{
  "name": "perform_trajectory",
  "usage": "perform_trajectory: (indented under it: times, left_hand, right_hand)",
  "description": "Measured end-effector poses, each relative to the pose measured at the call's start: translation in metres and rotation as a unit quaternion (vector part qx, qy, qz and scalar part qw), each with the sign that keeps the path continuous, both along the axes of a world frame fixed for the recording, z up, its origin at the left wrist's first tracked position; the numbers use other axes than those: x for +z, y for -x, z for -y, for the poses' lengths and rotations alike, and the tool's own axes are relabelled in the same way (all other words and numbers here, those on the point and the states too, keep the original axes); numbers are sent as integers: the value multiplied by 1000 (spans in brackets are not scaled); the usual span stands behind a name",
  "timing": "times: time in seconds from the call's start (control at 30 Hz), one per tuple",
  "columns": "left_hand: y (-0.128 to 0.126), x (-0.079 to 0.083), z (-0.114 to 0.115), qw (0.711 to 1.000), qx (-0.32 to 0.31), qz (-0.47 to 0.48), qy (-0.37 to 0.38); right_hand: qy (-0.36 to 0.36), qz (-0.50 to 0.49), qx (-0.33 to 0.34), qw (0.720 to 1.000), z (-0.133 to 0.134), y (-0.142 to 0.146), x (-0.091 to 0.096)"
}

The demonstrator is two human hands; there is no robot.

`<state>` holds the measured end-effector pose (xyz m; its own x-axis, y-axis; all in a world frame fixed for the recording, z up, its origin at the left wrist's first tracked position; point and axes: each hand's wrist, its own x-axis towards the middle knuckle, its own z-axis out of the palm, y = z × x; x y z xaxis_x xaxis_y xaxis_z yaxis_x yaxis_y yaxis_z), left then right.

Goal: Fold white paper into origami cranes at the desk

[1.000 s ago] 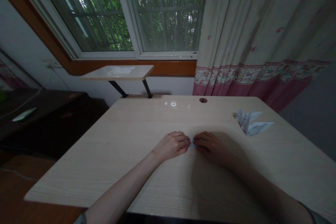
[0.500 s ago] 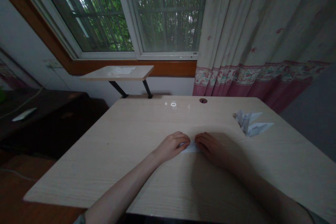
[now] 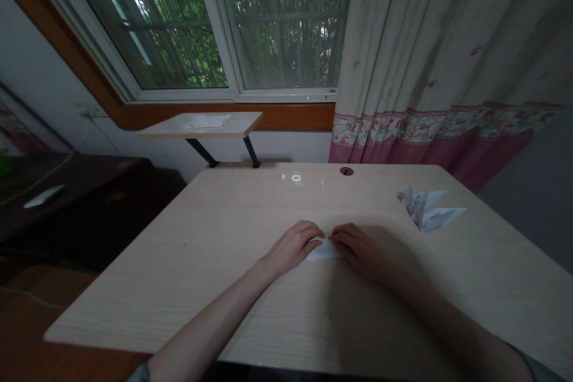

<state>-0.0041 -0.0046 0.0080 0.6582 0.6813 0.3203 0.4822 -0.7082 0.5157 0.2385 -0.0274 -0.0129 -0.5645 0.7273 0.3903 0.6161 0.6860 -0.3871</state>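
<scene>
A small white piece of paper [image 3: 323,250] lies on the light wooden desk [image 3: 224,221], partly covered by my fingers. My left hand [image 3: 296,245] is closed on its left side, the thumb and fingertips curled at the upper edge. From the right, my right hand [image 3: 358,249] is also closed on the paper, its fingertips close to those of the left. Both hands rest low at the desk surface, and the paper's right end is hidden under the right hand.
A folded paper crane [image 3: 427,209] stands on the desk at the right. At the back left a raised shelf [image 3: 174,125] holds a flat white sheet [image 3: 210,121]. Behind the desk are a window [image 3: 286,30] and a patterned curtain [image 3: 412,59]. A dark table [image 3: 89,191] stands at the left.
My fingertips have moved slightly away from me along the paper and a little closer together. More of the paper shows between my hands. The crane has not moved.
</scene>
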Motion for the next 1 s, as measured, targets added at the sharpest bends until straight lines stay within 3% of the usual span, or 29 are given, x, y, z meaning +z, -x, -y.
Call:
perform_trajectory:
  times: [0.13, 0.37, 0.87, 1.0]
  left_hand:
    - [0, 1, 0, 996, 43, -66, -41]
    - [-1, 4, 0, 990, 95, -99, -38]
    - [0, 5, 2, 995, 52, -73, -43]
    - [0, 7, 2, 996, 40, -54, -58]
  right_hand:
    - [-30, 23, -27, 999, -1, 1, -2]
    - [-28, 31, -88, 995, -2, 2, -5]
    - [21, -15, -107, 994, 0, 3, -2]
    - [-5, -26, -109, 994, -1, 0, -3]
